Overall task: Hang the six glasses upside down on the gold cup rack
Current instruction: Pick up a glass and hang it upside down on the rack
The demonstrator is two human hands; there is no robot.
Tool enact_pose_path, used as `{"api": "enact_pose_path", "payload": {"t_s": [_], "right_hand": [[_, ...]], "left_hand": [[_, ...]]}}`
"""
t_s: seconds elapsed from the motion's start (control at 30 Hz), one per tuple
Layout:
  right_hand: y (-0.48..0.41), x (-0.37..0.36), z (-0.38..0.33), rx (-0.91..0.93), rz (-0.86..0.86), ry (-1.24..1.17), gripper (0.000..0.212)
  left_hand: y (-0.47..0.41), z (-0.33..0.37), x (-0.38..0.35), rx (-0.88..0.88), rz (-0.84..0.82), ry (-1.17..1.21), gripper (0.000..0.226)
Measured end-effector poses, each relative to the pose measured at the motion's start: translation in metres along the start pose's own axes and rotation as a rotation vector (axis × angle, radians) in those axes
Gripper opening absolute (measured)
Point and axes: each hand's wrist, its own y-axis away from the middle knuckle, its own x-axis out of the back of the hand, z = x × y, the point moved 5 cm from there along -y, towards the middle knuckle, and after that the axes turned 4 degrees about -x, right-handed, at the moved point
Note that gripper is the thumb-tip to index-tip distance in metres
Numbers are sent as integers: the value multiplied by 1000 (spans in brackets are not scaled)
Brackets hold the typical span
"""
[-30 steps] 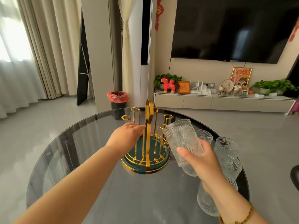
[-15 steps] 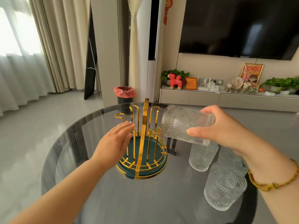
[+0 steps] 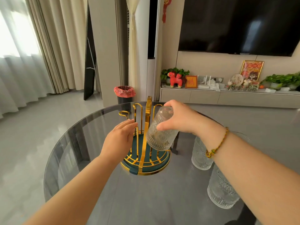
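1. Nearest me, at about four o'clock on the glass table [image 3: 97,200], two ribbed glasses are showing past my right forearm: one close glass [image 3: 222,192] and a second glass [image 3: 200,156] just beyond it, both standing mouth up. The rest of the six I cannot make out, as my arm is covering that patch.
2. At centre, my left hand [image 3: 119,140] is hovering flat and empty, fingers loosely spread, at about nine o'clock of the gold cup rack [image 3: 145,143]; whether the fingertips are touching a prong I cannot tell.
3. Just past that, my right hand [image 3: 180,119] is gripping the held glass [image 3: 160,129] around its base, thumb on the near side and the other fingers curled over the top. That glass is turned almost upside down, mouth tilting down toward the teal tray [image 3: 155,167], at about two o'clock of the rack's centre post, not yet over any prong.
4. I judge this to be the first hanging, since no prong is carrying a glass. The next move is calling for levelling the mouth, lining it up over one upright gold loop, and lowering gently so glass and metal are not knocking.
5. Farthest off, at twelve o'clock, a bin [image 3: 124,96] with a red liner is standing on the floor.
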Motion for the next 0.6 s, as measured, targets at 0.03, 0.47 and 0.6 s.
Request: {"api": "enact_pose_path", "payload": {"t_s": [0.03, 0.47, 0.6], "right_hand": [[-3, -7, -1, 4, -14, 26, 79], [-16, -46, 9, -1, -85, 132, 78], [-20, -46, 11, -5, -68, 95, 76]], "left_hand": [[0, 0, 0, 1, 0, 0, 32], [-5, -9, -5, -80, 33, -55, 29], [-9, -13, -6, -81, 45, -72, 29]]}}
